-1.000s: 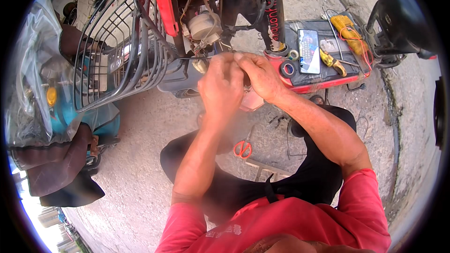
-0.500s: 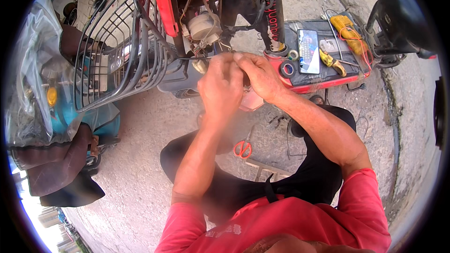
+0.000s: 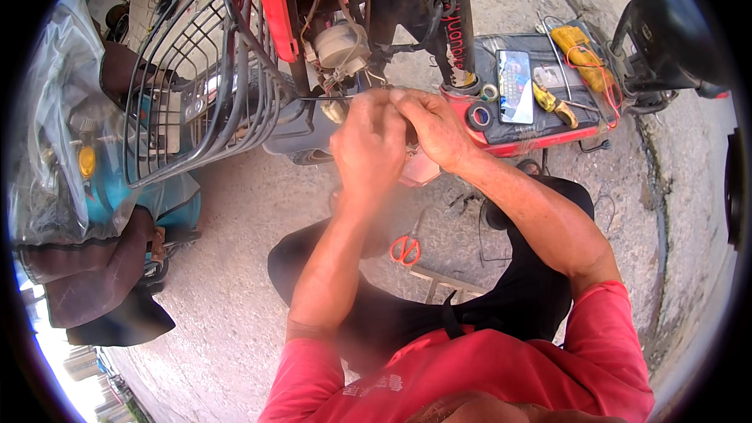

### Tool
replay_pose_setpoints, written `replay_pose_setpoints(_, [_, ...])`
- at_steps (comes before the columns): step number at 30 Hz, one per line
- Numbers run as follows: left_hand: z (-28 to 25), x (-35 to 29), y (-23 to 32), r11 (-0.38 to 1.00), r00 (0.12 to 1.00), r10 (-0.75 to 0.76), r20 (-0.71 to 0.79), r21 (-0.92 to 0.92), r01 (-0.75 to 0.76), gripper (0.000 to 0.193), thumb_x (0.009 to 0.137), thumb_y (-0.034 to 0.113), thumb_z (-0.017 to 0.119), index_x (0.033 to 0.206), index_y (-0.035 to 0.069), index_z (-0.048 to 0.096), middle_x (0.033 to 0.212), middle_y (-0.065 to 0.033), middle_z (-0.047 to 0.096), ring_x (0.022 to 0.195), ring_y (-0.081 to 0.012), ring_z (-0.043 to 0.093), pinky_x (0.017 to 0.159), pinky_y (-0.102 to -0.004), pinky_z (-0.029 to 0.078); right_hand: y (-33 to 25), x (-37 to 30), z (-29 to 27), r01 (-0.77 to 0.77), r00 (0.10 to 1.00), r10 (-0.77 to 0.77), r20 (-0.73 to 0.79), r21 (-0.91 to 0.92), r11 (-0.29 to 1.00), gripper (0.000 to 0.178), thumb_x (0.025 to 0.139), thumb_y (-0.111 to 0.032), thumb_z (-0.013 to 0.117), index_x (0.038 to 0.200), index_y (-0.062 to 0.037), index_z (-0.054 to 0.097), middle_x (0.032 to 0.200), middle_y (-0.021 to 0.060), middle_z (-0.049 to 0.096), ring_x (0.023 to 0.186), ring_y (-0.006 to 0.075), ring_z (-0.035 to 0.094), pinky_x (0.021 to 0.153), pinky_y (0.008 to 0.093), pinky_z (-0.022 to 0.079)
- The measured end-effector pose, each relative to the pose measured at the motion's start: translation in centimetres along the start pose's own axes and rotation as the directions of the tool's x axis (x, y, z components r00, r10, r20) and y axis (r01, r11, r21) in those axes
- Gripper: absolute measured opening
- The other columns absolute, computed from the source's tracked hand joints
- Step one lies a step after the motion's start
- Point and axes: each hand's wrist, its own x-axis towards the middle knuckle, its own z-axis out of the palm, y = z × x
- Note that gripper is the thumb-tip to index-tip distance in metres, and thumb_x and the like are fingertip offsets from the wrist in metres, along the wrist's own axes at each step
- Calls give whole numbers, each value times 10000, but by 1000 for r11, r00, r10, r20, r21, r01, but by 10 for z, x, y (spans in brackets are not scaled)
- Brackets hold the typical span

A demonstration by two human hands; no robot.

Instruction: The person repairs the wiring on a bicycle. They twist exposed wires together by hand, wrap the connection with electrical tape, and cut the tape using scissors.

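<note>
Both my hands meet at the opened front of a red and black scooter point(image 3: 271, 8). My left hand point(image 3: 366, 137) is closed, its fingertips pinched around a thin dark wire point(image 3: 325, 97) that sticks out to the left. My right hand point(image 3: 435, 127) touches it from the right, thumb and fingers pressed together on the same wiring; the exact pinch point is hidden by the fingers. Just beyond hang loose wires and a pale connector point(image 3: 334, 112). Above them sits a round beige housing point(image 3: 341, 45) with cables around it.
A black wire basket point(image 3: 192, 121) juts out at left, near a plastic-covered scooter point(image 3: 59, 117). On the footboard point(image 3: 501, 143) lie a phone point(image 3: 515, 90), a yellow multimeter point(image 3: 583, 59), a yellow-handled tool point(image 3: 554, 103) and tape rolls point(image 3: 479, 116). Orange-handled scissors point(image 3: 406, 251) rest on the ground between my legs.
</note>
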Motion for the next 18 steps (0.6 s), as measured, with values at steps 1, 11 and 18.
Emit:
replay_pose_setpoints(1, [0, 0, 0, 1000, 1000, 2, -2, -1, -2, 180, 983, 94, 646, 1125, -15, 667, 832, -93, 743, 734, -112, 676, 681, -287, 542, -1, 0, 0, 2, 1000, -2, 0, 0, 1000, 399, 1099, -325, 493, 1047, 10, 703, 941, 35, 708, 863, 95, 636, 763, 301, 535])
replay_pose_setpoints(11, [-1, 0, 4, 998, 998, -66, 13, -20, 66, 194, 965, 146, 673, 1130, 47, 694, 938, -170, 770, 850, -339, 768, 779, -430, 587, 4, 1, -1, -15, 1000, 15, 2, 55, 998, 382, 1099, -325, 506, 1007, -4, 692, 932, 27, 697, 856, 95, 631, 760, 299, 532])
replay_pose_setpoints(18, [0, 0, 0, 1000, 1000, 20, -6, 7, -20, 178, 979, 86, 640, 1122, -18, 664, 832, -102, 750, 731, -117, 686, 675, -289, 548, 2, 1, -1, 6, 1000, -6, 2, 24, 1000, 385, 1096, -333, 510, 1004, -4, 688, 926, 23, 691, 842, 88, 626, 735, 293, 530])
